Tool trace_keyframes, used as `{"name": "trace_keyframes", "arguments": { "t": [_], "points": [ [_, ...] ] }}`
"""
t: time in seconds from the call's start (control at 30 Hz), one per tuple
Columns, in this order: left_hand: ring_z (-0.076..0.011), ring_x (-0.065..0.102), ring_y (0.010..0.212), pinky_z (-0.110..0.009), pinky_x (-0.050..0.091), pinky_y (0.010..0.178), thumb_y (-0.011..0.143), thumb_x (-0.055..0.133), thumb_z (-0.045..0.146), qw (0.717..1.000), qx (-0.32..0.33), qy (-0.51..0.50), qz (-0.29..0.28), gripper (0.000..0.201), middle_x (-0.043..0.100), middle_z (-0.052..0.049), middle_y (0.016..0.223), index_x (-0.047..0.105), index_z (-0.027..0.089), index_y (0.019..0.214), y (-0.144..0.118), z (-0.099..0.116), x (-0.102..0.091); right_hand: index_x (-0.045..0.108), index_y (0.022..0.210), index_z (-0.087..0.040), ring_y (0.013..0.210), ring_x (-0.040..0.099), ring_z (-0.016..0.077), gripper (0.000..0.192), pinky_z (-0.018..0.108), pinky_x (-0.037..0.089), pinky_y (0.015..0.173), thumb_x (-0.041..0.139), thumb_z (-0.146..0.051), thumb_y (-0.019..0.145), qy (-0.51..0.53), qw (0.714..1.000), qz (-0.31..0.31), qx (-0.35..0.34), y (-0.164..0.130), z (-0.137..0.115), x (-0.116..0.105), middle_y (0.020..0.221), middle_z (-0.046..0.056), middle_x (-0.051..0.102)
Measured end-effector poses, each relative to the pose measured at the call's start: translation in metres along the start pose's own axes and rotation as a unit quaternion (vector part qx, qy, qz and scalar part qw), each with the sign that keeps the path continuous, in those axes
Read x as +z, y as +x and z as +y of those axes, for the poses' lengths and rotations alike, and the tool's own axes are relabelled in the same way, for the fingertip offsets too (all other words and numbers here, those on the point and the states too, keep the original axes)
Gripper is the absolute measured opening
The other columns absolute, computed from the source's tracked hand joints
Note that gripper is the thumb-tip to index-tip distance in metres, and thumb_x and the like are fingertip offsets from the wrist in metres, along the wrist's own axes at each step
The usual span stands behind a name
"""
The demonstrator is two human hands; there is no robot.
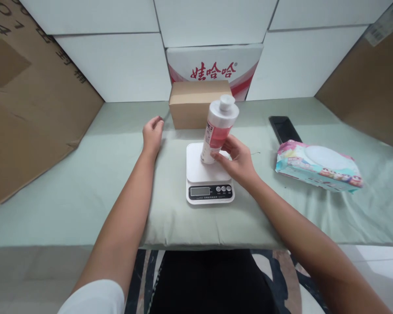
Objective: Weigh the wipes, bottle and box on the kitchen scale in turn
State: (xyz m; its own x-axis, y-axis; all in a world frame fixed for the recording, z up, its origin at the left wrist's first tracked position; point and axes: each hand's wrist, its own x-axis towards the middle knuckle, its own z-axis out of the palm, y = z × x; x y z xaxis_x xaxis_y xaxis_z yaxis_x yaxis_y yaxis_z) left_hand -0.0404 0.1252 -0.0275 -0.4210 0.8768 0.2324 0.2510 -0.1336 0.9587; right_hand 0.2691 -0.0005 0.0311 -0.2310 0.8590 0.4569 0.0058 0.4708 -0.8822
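Table (85, 183) covered in pale green cloth, a folded pad of the same cloth at the front centre. On the pad: white digital kitchen scale (209, 179). Behind it, a small brown cardboard box (196, 104). Right side: black phone (284, 129) lying flat, pack of wet wipes (317, 165) just in front of it. Left hand (152, 134) rests on the cloth.

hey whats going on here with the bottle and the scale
A person's right hand grips a white and pink bottle standing on a small kitchen scale, tilted a little to the right. The left hand rests loosely curled on the green cloth, holding nothing. A cardboard box sits behind the scale; a pack of wipes and a dark phone lie to the right.
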Motion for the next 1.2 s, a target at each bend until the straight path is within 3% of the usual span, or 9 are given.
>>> {"name": "trace_keyframes", "arguments": {
  "t": [0.2, 0.3, 0.37, 0.43, 0.53, 0.6, 0.7, 0.8, 1.2],
  "points": [
    [-0.0261, 0.068, 0.137, -0.046, 0.048, 0.125, 0.088, 0.065, 0.030, 1.000, 0.002, -0.009, 0.003, 0.040, 0.075, -0.012, 0.140, 0.075, 0.019, 0.125, -0.001, 0.001, 0.000, 0.069, 0.132, -0.026, 0.115, 0.075, 0.0261, 0.048, 0.046, 0.061, 0.106, 0.081, -0.046, 0.090, -0.032, 0.999, -0.028, -0.013, -0.004, 0.000, 0.006, 0.130, 0.009, 0.078],
    [-0.0251, 0.068, 0.137, -0.044, 0.048, 0.125, 0.089, 0.065, 0.030, 1.000, 0.001, -0.010, 0.001, 0.039, 0.075, -0.012, 0.141, 0.074, 0.019, 0.125, -0.001, 0.001, -0.001, 0.067, 0.137, -0.028, 0.119, 0.074, 0.0281, 0.057, 0.047, 0.061, 0.106, 0.083, -0.051, 0.086, -0.036, 0.999, -0.024, -0.003, -0.003, -0.001, 0.001, 0.137, 0.009, 0.075],
    [-0.0248, 0.067, 0.137, -0.044, 0.049, 0.125, 0.089, 0.064, 0.031, 1.000, 0.003, -0.008, -0.002, 0.039, 0.075, -0.011, 0.141, 0.074, 0.019, 0.125, -0.001, 0.001, -0.001, 0.065, 0.138, -0.032, 0.120, 0.073, 0.0284, 0.061, 0.047, 0.062, 0.103, 0.081, -0.057, 0.085, -0.024, 1.000, 0.018, 0.000, 0.000, 0.001, -0.008, 0.141, 0.008, 0.073],
    [-0.0247, 0.067, 0.137, -0.044, 0.049, 0.125, 0.090, 0.063, 0.030, 1.000, 0.005, -0.007, -0.004, 0.038, 0.074, -0.011, 0.141, 0.074, 0.019, 0.124, -0.001, 0.001, -0.001, 0.067, 0.133, -0.033, 0.114, 0.075, 0.0255, 0.049, 0.043, 0.063, 0.095, 0.072, -0.057, 0.091, -0.009, 0.995, 0.103, 0.003, 0.004, 0.006, -0.022, 0.136, 0.007, 0.076],
    [-0.0248, 0.067, 0.137, -0.043, 0.048, 0.125, 0.090, 0.063, 0.029, 1.000, 0.004, -0.009, 0.001, 0.039, 0.074, -0.012, 0.141, 0.074, 0.018, 0.126, 0.000, 0.001, -0.001, 0.073, 0.102, -0.025, 0.088, 0.073, 0.0176, 0.017, 0.033, 0.059, 0.078, 0.062, -0.034, 0.092, -0.025, 0.972, 0.231, 0.031, 0.010, 0.022, -0.042, 0.104, 0.004, 0.080],
    [-0.0251, 0.067, 0.138, -0.042, 0.048, 0.125, 0.090, 0.064, 0.029, 1.000, 0.002, -0.011, 0.001, 0.041, 0.073, -0.013, 0.142, 0.073, 0.017, 0.128, 0.000, 0.001, -0.001, 0.068, 0.077, -0.022, 0.068, 0.063, 0.0133, 0.013, 0.028, 0.050, 0.065, 0.057, -0.020, 0.083, -0.056, 0.962, 0.258, 0.068, 0.013, 0.034, -0.051, 0.077, 0.001, 0.072],
    [-0.0249, 0.066, 0.139, -0.041, 0.048, 0.125, 0.090, 0.063, 0.030, 1.000, 0.000, -0.011, -0.004, 0.042, 0.073, -0.013, 0.143, 0.073, 0.018, 0.129, 0.000, 0.000, -0.001, 0.056, 0.060, -0.022, 0.050, 0.041, 0.0106, 0.014, 0.025, 0.029, 0.049, 0.050, -0.015, 0.071, -0.073, 0.958, 0.243, 0.130, 0.013, 0.049, -0.058, 0.053, -0.004, 0.049],
    [-0.0245, 0.066, 0.138, -0.041, 0.048, 0.125, 0.091, 0.063, 0.030, 1.000, 0.005, -0.011, -0.002, 0.041, 0.073, -0.013, 0.143, 0.073, 0.018, 0.128, 0.000, -0.001, -0.002, 0.053, 0.060, -0.023, 0.047, 0.030, 0.0101, 0.010, 0.026, 0.017, 0.048, 0.048, -0.016, 0.064, -0.073, 0.960, 0.223, 0.153, 0.012, 0.054, -0.058, 0.050, -0.006, 0.039],
    [-0.0254, 0.068, 0.135, -0.043, 0.049, 0.124, 0.088, 0.065, 0.033, 1.000, 0.011, -0.008, 0.001, 0.039, 0.076, -0.011, 0.137, 0.076, 0.020, 0.123, 0.000, -0.003, -0.002, 0.048, 0.057, -0.024, 0.048, 0.028, 0.0107, 0.005, 0.027, 0.015, 0.049, 0.047, -0.020, 0.058, -0.072, 0.964, 0.210, 0.149, 0.012, 0.052, -0.058, 0.051, -0.005, 0.037]
  ]
}}
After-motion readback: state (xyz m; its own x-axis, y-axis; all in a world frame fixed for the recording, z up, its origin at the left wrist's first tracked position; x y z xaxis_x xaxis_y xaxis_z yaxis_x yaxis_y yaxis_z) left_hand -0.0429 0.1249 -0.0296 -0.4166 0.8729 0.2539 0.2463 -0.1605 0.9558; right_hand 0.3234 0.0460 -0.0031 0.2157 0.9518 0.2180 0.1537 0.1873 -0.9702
